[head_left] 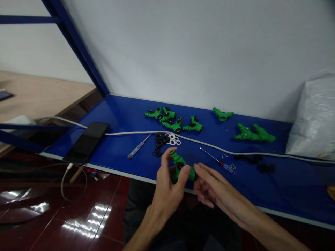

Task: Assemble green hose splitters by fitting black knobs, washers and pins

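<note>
Item: 1 green fitting (pixel 180 159), forked, w/ black knob; held nr. front edge of blue tabletop (pixel 120 115), in L hand (pixel 167 184), thumb & fingers clamped round body. R hand (pixel 210 181): thumb & index drawn in at fitting's wide end, seemingly touching; can't tell if pinching a small pc. Handling (est.): light, stiff, prob. hard plastic; smooth, maybe slightly slippery, not esp. fragile; best gripped round thick mid-body, clear of knob & wide end. Mat'ls/shapes, nearby: black rings (pixel 159 143), thick, rubbery-looking; white rings (pixel 172 142), flat, thin; screwdriver (pixel 218 161), slim metal shaft, red/clear handle; 2nd screwdriver (pixel 136 150), clear handle; white cable (pixel 204 142), smooth, round; plastic bag (pixel 314 118), whitish, crinkled, bulky, far R.
</note>
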`<state>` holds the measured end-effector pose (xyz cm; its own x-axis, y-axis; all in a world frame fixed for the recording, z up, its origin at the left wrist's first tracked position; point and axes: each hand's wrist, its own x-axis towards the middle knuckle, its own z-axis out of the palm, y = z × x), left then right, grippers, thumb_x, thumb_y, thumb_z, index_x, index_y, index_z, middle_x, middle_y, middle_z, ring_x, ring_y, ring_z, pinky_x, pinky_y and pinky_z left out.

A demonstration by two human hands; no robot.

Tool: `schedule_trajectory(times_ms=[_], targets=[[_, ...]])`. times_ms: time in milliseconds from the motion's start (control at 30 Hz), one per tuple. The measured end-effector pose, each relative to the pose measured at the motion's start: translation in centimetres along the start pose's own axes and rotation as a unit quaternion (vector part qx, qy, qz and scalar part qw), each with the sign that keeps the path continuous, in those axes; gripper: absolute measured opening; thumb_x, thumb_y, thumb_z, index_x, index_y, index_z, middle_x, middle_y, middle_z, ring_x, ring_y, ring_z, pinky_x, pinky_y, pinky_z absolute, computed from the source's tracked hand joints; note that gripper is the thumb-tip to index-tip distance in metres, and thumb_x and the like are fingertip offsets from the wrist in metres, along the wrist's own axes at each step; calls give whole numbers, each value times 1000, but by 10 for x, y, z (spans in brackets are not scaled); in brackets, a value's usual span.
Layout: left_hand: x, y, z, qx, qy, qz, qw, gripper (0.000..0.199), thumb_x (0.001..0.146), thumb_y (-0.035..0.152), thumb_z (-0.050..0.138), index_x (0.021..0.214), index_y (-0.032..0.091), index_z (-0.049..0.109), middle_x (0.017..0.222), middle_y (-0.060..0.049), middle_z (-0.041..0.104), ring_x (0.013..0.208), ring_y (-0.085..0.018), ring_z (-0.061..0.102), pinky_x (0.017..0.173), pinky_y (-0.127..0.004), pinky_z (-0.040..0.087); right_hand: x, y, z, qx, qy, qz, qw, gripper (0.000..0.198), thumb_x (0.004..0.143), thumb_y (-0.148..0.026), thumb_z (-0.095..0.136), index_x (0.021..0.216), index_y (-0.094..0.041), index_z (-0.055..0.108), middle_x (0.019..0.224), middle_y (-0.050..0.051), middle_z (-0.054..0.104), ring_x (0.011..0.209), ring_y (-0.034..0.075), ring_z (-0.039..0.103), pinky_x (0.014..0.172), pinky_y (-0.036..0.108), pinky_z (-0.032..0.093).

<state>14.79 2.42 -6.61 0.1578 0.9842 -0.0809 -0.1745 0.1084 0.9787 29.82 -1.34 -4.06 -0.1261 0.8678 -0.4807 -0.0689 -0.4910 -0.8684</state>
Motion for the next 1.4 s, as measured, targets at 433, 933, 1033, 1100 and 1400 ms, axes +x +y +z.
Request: schedule_trajectory(times_ms=[433, 933, 1033, 1100, 1400], targets=[[0, 15, -18, -176, 101, -199, 959, 54, 88, 61, 64, 124, 21, 63, 72, 4, 51, 47, -4, 41, 45, -15, 30, 101, -1, -11, -584, 202, -403, 675, 22, 101, -19, 49, 111, -14, 68, 112, 16, 64, 101, 28, 66, 87, 45, 58], [15, 15, -8, -272, 45, -182, 944, 52, 83, 53, 74, 117, 16, 65, 70, 5, 48, 46, -3, 37, 40, -13, 26, 24, -9, 10, -280, 247, -445, 814, 9, 92, -17, 68, 97, -24, 71, 103, 4, 74, 97, 20, 71, 85, 34, 58], [18, 13, -2, -282, 28, -179, 942, 50, 82, 51, 75, 115, 14, 65, 70, 5, 49, 47, -3, 37, 38, -13, 25, 9, -7, 19, -334, 236, -507, 759, 22, 92, -8, 66, 104, -25, 73, 105, 4, 76, 99, 20, 70, 88, 36, 59], [19, 12, 2, -287, 22, -180, 941, 49, 83, 50, 75, 113, 14, 65, 71, 4, 49, 47, -3, 38, 37, -13, 24, 7, -5, 21, -356, 239, -534, 728, 30, 91, -4, 65, 110, -26, 73, 108, 4, 77, 102, 21, 70, 91, 39, 59], [18, 9, 7, -300, 1, -196, 933, 52, 79, 49, 79, 115, 13, 65, 69, 5, 51, 46, -2, 38, 39, -12, 26, 15, 2, 14, -364, 264, -548, 705, 35, 92, -5, 64, 115, -29, 74, 106, 3, 77, 100, 22, 70, 88, 43, 60]])
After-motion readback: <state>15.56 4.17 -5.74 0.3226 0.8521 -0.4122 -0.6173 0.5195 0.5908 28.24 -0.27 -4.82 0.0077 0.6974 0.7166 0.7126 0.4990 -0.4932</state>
